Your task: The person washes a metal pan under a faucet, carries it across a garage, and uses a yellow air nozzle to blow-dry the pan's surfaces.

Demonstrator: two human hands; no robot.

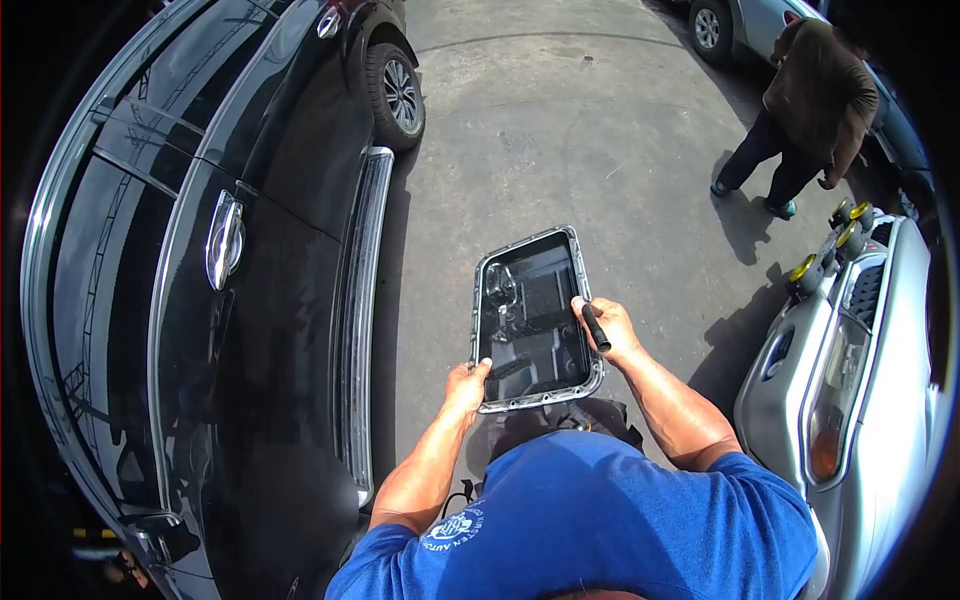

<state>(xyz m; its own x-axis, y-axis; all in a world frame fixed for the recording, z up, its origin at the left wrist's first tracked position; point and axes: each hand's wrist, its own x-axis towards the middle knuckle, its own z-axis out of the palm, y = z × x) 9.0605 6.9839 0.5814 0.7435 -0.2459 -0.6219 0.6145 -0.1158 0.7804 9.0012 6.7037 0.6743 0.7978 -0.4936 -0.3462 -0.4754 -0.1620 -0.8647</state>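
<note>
- Ground [540, 130]: grey and stained; I view it from above through the head camera, running between the parked vehicles.
- Black car [290, 330]: occupies the left side of my view, with its flank facing the work area.
- Silver car [885, 400]: nose end on the right, with a lamp and several round yellow-rimmed parts at the grille.
- Pale car [745, 35]: at the far upper right, only partly in view.
- Blue shirt [590, 510]: worn by the person carrying my camera; lower centre.
- Standing person [815, 95]: upper right, brown top and dark trousers, well apart from the hands.
- Step rail [365, 320]: runs along the lower side of the black car.
- Pan [535, 320]: dark inside, metal rim with bolt holes; I have it raised above the ground in front of the shirt, hollow side toward the camera.
- Right hand [614, 328]: fingers closed around the pan's right edge and the tube together.
- Left hand [466, 389]: thumb over the pan's lower left rim; fingers hold that edge, their tips hidden from me.
- Tube [596, 326]: short, black, angled across the right hand.
</note>
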